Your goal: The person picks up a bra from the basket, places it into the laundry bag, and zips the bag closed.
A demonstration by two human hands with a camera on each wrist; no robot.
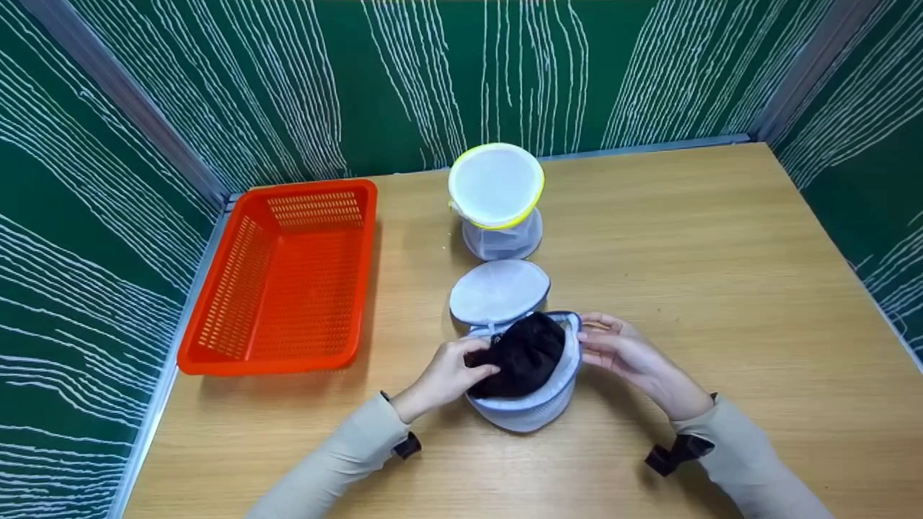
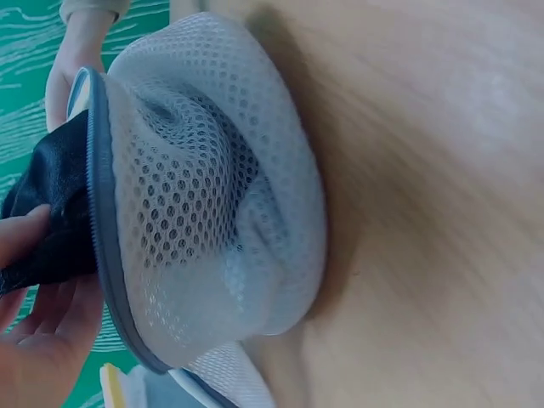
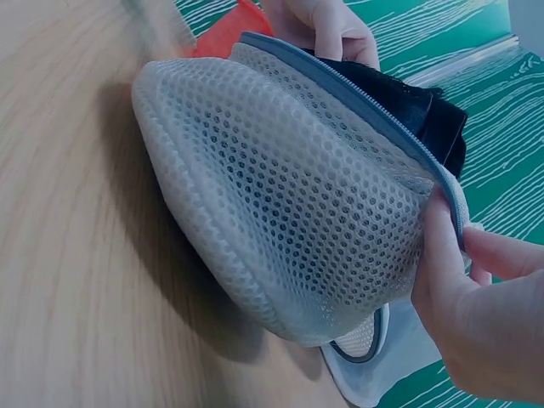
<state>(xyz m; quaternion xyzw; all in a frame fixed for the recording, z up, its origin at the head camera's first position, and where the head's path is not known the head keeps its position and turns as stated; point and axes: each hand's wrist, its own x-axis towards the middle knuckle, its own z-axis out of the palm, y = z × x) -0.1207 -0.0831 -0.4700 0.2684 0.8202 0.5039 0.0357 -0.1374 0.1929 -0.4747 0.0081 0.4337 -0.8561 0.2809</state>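
A white mesh bag [image 1: 523, 411] with a grey zipped rim stands on the table, its round lid [image 1: 499, 292] folded back. Black cloth [image 1: 530, 353] bulges out of its mouth. My left hand [image 1: 451, 371] pinches the cloth at the bag's left side; in the left wrist view the thumb lies on the black cloth [image 2: 59, 195]. On the right, my right hand [image 1: 631, 357] holds the rim between thumb and fingers, as the right wrist view shows beside the mesh wall [image 3: 280, 195]. The cloth's lower part is hidden inside the bag.
An orange plastic basket [image 1: 353, 288] stands at the left of the wooden table [image 1: 721, 288]. Behind the bag is another white mesh container with a yellow rim [image 1: 539, 189]. Green panels with white streaks [image 1: 533, 72] enclose the table's back and sides.
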